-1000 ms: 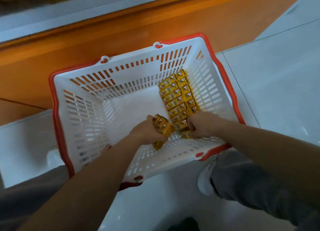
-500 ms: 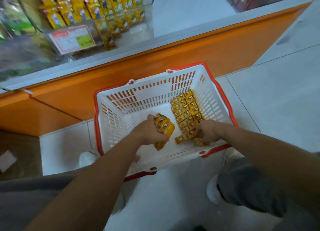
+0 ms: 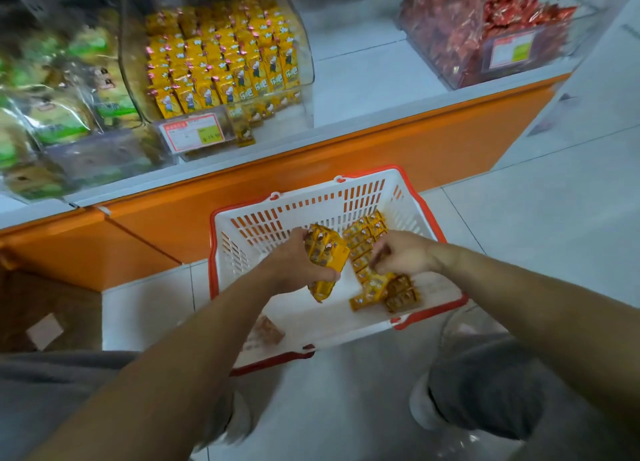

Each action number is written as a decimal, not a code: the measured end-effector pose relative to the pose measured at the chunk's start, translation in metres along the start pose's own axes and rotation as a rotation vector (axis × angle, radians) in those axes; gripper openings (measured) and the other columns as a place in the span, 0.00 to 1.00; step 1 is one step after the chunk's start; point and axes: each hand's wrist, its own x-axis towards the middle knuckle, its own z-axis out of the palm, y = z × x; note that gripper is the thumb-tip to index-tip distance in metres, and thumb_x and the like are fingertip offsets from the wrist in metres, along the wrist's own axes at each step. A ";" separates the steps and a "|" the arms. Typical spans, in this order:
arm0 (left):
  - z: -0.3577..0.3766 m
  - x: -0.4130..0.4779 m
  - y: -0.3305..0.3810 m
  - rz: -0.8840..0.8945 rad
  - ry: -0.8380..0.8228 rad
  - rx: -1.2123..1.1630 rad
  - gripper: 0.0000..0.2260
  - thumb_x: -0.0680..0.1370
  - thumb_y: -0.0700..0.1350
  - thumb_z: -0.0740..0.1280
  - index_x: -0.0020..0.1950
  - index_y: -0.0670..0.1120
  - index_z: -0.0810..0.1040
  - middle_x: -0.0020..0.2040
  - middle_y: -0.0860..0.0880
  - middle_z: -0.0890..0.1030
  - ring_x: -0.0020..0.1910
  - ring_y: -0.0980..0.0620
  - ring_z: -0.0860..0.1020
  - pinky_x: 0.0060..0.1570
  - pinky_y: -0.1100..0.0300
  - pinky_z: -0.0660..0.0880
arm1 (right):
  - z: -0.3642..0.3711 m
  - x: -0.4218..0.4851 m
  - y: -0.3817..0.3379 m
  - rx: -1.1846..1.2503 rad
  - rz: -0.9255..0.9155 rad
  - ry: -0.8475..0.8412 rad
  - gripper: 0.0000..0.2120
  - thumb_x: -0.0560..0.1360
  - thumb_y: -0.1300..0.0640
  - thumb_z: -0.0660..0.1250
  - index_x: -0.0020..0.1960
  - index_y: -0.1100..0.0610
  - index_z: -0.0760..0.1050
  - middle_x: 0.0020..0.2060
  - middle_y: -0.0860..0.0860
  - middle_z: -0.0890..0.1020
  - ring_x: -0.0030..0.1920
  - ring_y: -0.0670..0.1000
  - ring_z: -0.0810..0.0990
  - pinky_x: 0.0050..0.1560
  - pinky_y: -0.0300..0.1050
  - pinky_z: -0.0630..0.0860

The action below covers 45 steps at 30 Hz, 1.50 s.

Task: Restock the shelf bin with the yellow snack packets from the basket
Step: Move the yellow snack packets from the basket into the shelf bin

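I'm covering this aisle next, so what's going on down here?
A person is restocking from a white basket set below the shelf. The left hand holds a stack of yellow packets raised above the basket. The right hand is down among the packets left inside, though whether it holds any is unclear. The clear bin above already holds many of the same packets.

- Under me lies a pale tiled floor [image 3: 554, 218].
- Far in front stands a shelf with an orange base [image 3: 346, 163].
- Far right, a clear bin of red packets [image 3: 450, 38].
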 end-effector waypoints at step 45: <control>-0.185 -0.109 0.074 0.323 0.630 -0.595 0.21 0.68 0.50 0.81 0.56 0.55 0.78 0.44 0.54 0.87 0.42 0.53 0.86 0.39 0.55 0.83 | -0.116 -0.029 -0.199 0.732 -0.356 0.628 0.24 0.70 0.58 0.77 0.63 0.50 0.74 0.46 0.51 0.84 0.32 0.45 0.80 0.30 0.40 0.74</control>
